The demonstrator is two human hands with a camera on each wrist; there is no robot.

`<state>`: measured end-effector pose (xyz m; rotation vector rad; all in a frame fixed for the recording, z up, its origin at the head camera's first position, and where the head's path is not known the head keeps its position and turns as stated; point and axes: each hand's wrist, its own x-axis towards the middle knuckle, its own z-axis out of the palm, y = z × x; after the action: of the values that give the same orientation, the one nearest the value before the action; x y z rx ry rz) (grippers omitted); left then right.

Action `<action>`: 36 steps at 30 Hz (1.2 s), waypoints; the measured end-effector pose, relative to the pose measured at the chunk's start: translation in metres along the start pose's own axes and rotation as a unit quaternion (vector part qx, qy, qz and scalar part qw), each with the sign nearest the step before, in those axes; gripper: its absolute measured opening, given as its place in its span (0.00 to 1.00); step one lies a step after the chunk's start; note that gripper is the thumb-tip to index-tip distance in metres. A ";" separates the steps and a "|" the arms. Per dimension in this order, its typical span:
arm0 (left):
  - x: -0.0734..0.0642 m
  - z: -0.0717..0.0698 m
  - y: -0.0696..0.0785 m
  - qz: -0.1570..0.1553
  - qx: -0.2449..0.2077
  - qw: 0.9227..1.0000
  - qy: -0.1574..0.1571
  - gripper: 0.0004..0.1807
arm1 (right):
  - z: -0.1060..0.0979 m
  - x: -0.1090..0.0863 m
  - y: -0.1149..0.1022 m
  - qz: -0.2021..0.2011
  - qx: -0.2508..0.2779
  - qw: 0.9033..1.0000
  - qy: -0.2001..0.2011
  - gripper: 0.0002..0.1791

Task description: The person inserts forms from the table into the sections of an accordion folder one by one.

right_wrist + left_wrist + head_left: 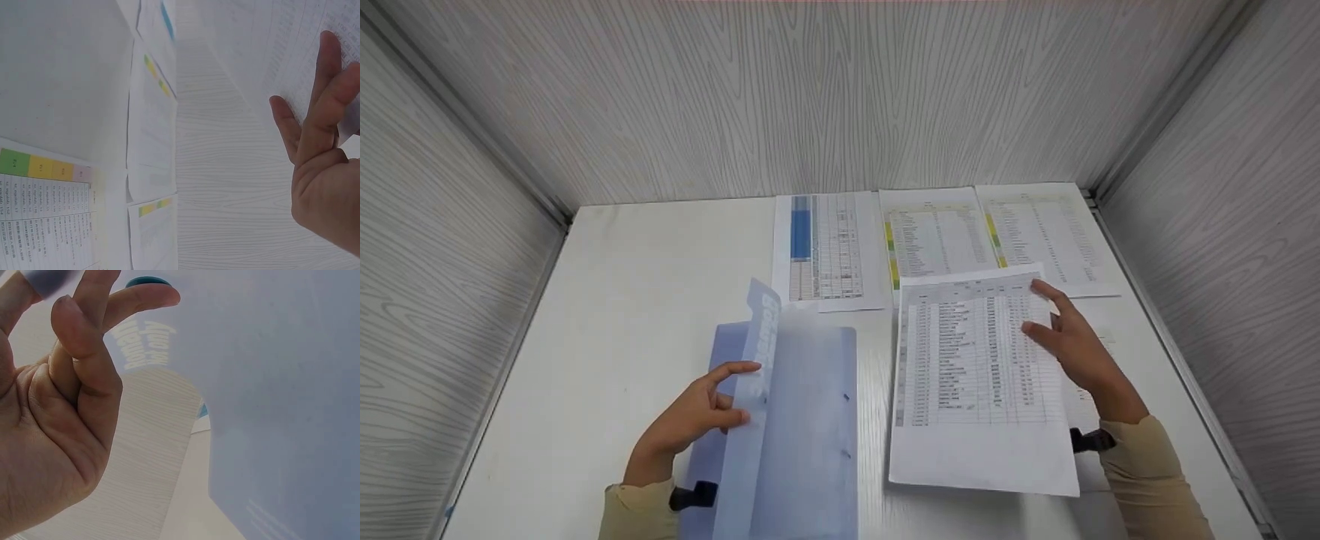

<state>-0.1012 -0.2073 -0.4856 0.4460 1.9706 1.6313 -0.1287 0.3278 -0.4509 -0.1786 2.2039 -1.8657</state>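
Note:
A translucent blue plastic folder (810, 427) lies on the table, its narrow flap (742, 435) with pale lettering raised on the left. My left hand (690, 412) pinches that flap between thumb and fingers; in the left wrist view the hand (73, 388) is beside the bluish plastic (270, 382). To the right of the folder, a printed table sheet (975, 454), seemingly with more paper under it, is held tilted. My right hand (1076, 352) grips its upper right edge, thumb on the printed face. How many sheets it holds cannot be told.
Along the back of the white table (645, 277) lie a sheet with a blue block (836, 247) and two sheets with yellow-green strips, one in the middle (934, 232) and one at the right (1042, 232). Another paper (1080, 409) lies partly hidden under the right hand. Wood-grain panels (840, 97) enclose three sides.

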 end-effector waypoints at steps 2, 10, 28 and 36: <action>0.000 0.000 0.000 -0.005 0.000 1.000 0.000 0.38 | -0.001 -0.001 -0.004 -0.006 0.010 1.000 0.001 0.42; 0.002 0.001 -0.001 -0.012 0.000 1.000 -0.002 0.37 | 0.008 0.004 -0.015 -0.025 0.064 0.998 -0.004 0.43; 0.002 0.001 -0.002 0.012 -0.001 1.000 0.000 0.38 | 0.068 0.032 -0.034 -0.008 0.086 0.996 -0.038 0.42; 0.001 0.001 -0.001 -0.008 -0.005 1.000 0.003 0.38 | 0.099 0.042 -0.027 0.000 0.082 0.995 -0.062 0.42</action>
<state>-0.1015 -0.2064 -0.4871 0.4219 1.9648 1.6336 -0.1446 0.2188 -0.4443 -0.2568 1.9596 -1.9688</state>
